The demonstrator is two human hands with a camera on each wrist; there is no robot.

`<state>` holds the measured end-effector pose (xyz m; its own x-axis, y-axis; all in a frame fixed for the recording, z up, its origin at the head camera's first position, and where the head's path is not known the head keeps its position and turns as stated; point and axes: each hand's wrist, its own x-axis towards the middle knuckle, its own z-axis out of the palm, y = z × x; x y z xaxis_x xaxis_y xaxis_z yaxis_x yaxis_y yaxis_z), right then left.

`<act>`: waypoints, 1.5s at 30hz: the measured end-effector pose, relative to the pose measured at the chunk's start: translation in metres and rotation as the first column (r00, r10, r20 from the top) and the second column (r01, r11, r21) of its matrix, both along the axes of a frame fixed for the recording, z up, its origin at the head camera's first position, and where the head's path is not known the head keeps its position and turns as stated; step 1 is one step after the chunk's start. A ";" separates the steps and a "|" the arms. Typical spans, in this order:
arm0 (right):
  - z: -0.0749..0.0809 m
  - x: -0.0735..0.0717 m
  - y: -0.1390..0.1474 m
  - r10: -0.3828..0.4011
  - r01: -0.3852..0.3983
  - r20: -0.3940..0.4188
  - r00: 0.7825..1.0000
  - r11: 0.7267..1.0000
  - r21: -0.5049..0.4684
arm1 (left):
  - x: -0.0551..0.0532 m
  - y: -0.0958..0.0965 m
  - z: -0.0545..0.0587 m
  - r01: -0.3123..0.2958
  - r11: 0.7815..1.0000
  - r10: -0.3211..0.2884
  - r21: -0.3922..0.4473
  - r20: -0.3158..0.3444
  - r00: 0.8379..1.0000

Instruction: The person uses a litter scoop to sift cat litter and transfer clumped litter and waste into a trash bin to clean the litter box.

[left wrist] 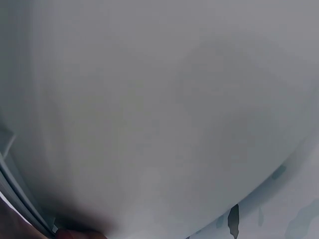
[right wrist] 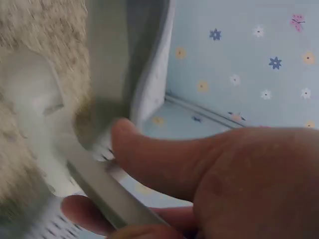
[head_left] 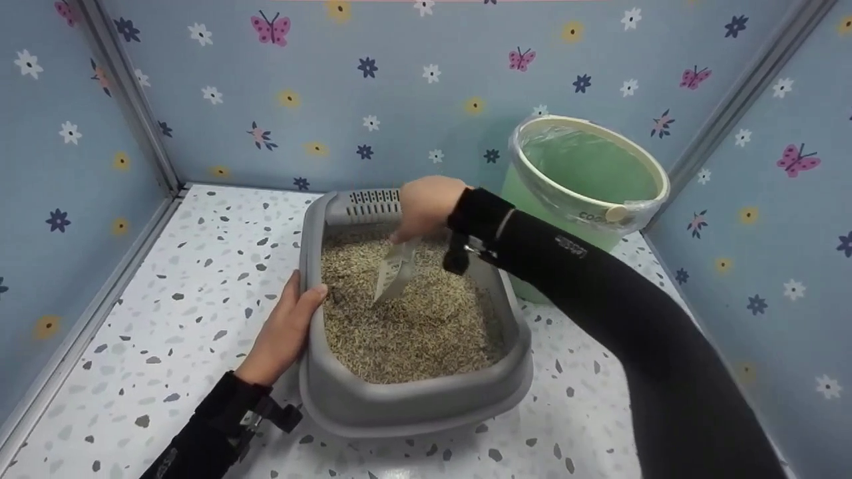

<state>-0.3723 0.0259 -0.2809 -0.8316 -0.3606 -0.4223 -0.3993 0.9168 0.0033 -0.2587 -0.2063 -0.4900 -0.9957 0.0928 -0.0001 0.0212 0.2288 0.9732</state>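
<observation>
A grey litter box (head_left: 416,402) stands on the floor, filled with tan, grainy cat litter (head_left: 426,346). My right hand (head_left: 429,203) reaches over its far end and grips the handle of a pale litter scoop (head_left: 397,269). The scoop's tip dips into the litter. In the right wrist view, fingers and thumb curl round the scoop's handle (right wrist: 117,194), and its blade is over the litter. My left hand (head_left: 283,329) holds the box's left rim, thumb on top and fingers along the outside. The left wrist view is mostly filled by the box's side wall (left wrist: 149,124).
A green bin (head_left: 586,166) with a cream rim and a clear liner stands behind the box on the right. Blue panels (head_left: 399,93) with flowers and butterflies enclose the back and both sides. The floor (head_left: 200,279) is white with grey specks.
</observation>
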 end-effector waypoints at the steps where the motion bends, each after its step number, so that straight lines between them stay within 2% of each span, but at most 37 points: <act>1: -0.003 0.004 0.008 -0.017 0.017 0.040 0.999 1.000 -0.012 | -0.001 0.001 0.000 0.003 1.000 -0.003 0.002 -0.002 1.000; 3: -0.009 0.012 0.022 -0.039 0.044 0.119 0.992 0.998 -0.035 | -0.001 0.002 0.002 0.007 1.000 -0.007 0.003 -0.007 1.000; 6: -0.017 0.022 0.032 0.010 -0.004 0.154 0.988 0.999 -0.036 | -0.001 0.000 0.003 0.005 1.000 -0.005 0.001 0.002 1.000; 10: -0.028 0.028 0.032 0.060 -0.057 0.119 0.991 0.998 -0.035 | 0.000 -0.003 0.003 -0.003 1.000 0.003 0.006 0.012 1.000; 21: -0.071 0.026 0.010 0.029 -0.012 0.111 0.993 0.988 -0.156 | 0.002 -0.007 0.003 -0.019 1.000 0.019 0.014 -0.001 1.000; 26: -0.093 0.012 0.005 -0.022 0.048 0.114 0.993 0.972 -0.230 | 0.001 -0.007 0.003 -0.023 1.000 0.023 -0.006 0.003 1.000; 30: -0.111 -0.012 0.010 -0.041 0.082 0.142 0.989 0.951 -0.298 | 0.001 -0.004 0.002 -0.017 1.000 0.017 -0.020 0.020 1.000; 31: -0.116 -0.020 0.013 -0.033 0.077 0.140 0.990 0.945 -0.318 | 0.001 -0.003 0.002 -0.016 1.000 0.016 -0.025 0.024 1.000; 33: -0.125 -0.036 0.019 0.021 0.020 0.117 0.993 0.942 -0.336 | 0.001 -0.001 0.002 -0.010 0.999 0.011 -0.034 0.031 0.999; 36: -0.139 -0.052 0.026 0.138 -0.135 -0.006 0.990 0.955 -0.266 | 0.001 0.001 0.002 -0.001 1.000 0.002 -0.022 0.024 1.000; 39: -0.148 -0.055 0.023 0.201 -0.215 -0.113 0.973 0.967 -0.134 | 0.001 0.001 0.002 0.003 1.000 -0.003 -0.004 0.015 1.000; 41: -0.152 -0.053 0.016 0.183 -0.194 -0.135 0.974 0.978 -0.075 | 0.000 0.001 0.001 0.000 1.000 0.000 -0.003 0.013 1.000; 45: -0.152 -0.050 0.004 0.080 -0.086 -0.082 0.993 0.993 -0.076 | 0.001 0.000 0.001 -0.009 1.000 0.009 -0.006 0.023 1.000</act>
<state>-0.4224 0.0303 -0.4332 -0.8269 -0.4594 -0.3242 -0.4752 0.8792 -0.0338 -0.2577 -0.2065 -0.4894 -0.9962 0.0840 -0.0241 -0.0037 0.2348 0.9720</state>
